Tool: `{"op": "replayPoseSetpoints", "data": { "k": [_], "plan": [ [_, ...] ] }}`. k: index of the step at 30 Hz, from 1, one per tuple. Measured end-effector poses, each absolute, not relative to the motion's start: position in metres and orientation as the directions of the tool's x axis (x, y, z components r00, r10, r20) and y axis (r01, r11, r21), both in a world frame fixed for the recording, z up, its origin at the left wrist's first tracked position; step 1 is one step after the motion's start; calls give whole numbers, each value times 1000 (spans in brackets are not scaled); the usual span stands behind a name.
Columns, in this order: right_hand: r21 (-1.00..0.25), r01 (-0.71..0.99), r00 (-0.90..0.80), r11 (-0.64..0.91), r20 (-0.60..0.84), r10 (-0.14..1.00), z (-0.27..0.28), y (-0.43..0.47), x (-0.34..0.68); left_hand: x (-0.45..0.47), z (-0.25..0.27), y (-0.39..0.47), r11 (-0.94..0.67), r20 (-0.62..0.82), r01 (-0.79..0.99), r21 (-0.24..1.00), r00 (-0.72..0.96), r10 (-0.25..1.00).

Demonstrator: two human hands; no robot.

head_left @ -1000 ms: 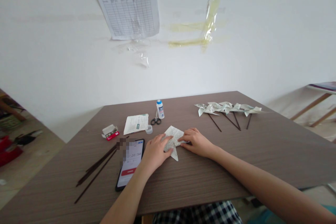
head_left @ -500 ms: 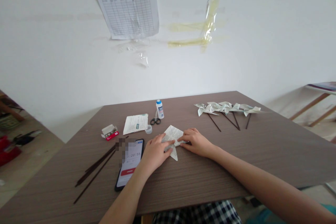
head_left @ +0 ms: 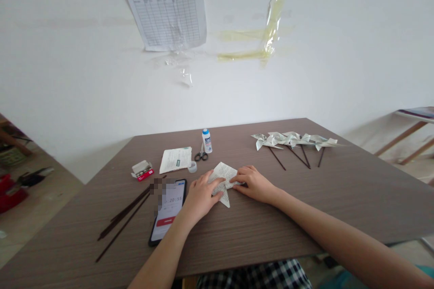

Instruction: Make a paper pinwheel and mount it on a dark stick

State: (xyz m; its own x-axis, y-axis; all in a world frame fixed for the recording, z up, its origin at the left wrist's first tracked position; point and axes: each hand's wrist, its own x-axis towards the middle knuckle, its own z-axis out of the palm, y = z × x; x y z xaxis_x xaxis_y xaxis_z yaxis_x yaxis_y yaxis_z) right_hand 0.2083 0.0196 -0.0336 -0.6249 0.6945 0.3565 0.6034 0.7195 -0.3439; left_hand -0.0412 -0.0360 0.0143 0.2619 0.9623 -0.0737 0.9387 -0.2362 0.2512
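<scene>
A sheet of printed paper (head_left: pixel 224 172), cut and partly folded into a pinwheel shape, lies on the table in front of me. My left hand (head_left: pixel 200 193) rests on its left side, the fingers spread and the index finger and thumb reaching toward the middle. My right hand (head_left: pixel 253 183) is closed at the paper's right side, thumb and fingers on a folded part. Its fingers cover the right corner. One pointed flap sticks out toward me below the hands.
Left of my hands are a phone (head_left: pixel 169 207), dark sticks (head_left: pixel 125 212) and a small red-and-white box (head_left: pixel 143 171). Behind stand a paper pad (head_left: pixel 175 160), a tape roll (head_left: pixel 192 167), scissors (head_left: pixel 201 156) and a glue bottle (head_left: pixel 206 141). Several finished pinwheels (head_left: pixel 291 139) lie at the back right.
Both hands stay on the paper in nearly the same place. The whole view shifts very slightly; nothing else visibly moves.
</scene>
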Motion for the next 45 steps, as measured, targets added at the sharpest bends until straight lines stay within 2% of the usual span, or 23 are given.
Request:
{"op": "replayPoseSetpoints", "data": {
  "k": [17,28,45],
  "plan": [
    [-342,592,-632,730,366,683,-34,19,208,-45,8,-36,-292,-35,924,248,309,950],
    [-358,603,-631,713,332,701,-31,18,207,-48,8,-36,-292,-72,935,202,311,948],
    [-360,615,-622,702,327,712,-31,17,208,-49,8,-31,-254,-97,936,243,284,954]
  ]
}}
